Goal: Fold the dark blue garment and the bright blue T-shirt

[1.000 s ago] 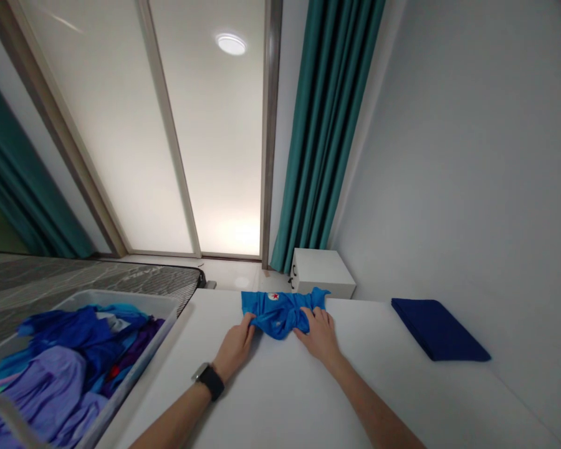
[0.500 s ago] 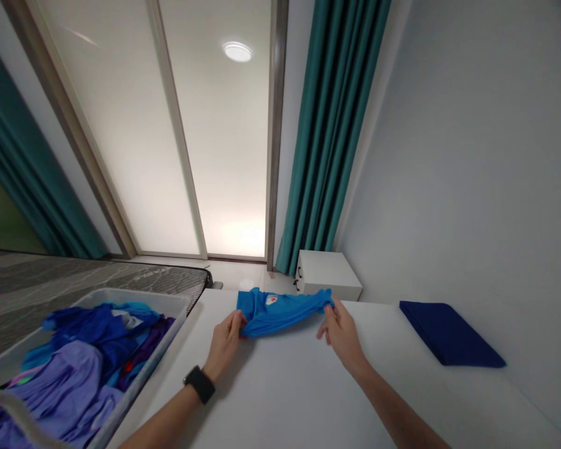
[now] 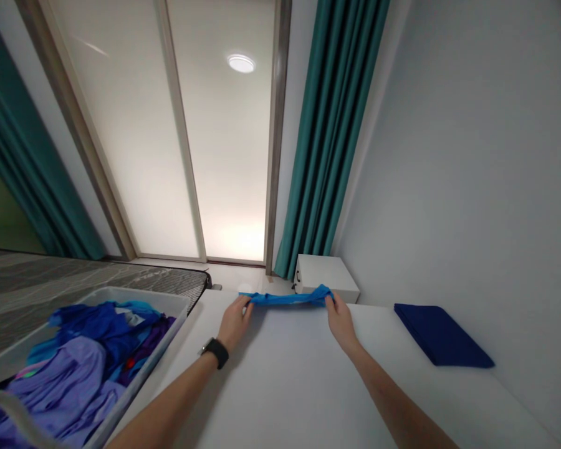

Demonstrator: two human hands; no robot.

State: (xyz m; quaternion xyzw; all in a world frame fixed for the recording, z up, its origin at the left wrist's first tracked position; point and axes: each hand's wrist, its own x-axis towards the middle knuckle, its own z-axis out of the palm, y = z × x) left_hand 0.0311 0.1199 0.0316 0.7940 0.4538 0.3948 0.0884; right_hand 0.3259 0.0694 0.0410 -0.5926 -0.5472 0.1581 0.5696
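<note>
A bright blue garment (image 3: pixel 287 299) is stretched between my two hands near the far edge of the white table (image 3: pixel 299 380). It looks like a narrow, bunched strip; its exact kind does not show. My left hand (image 3: pixel 234 321), with a black watch on the wrist, pinches the left end. At the other end, my right hand (image 3: pixel 340 319) has its fingers closed on the cloth. A folded dark blue cloth (image 3: pixel 442 335) lies on the table to the right, apart from my hands.
At the left stands a pale bin (image 3: pixel 171 305) of crumpled clothes, among them a lavender garment (image 3: pixel 70 386) and a dark blue one (image 3: pixel 96 324). A white cabinet (image 3: pixel 330 274) stands beyond the table, beside the teal curtain (image 3: pixel 331 156). A wall rises on the right.
Both hands have moved slightly farther away, towards the table's far edge. The garment has turned from a wider hanging panel with a small emblem into a thin strip.
</note>
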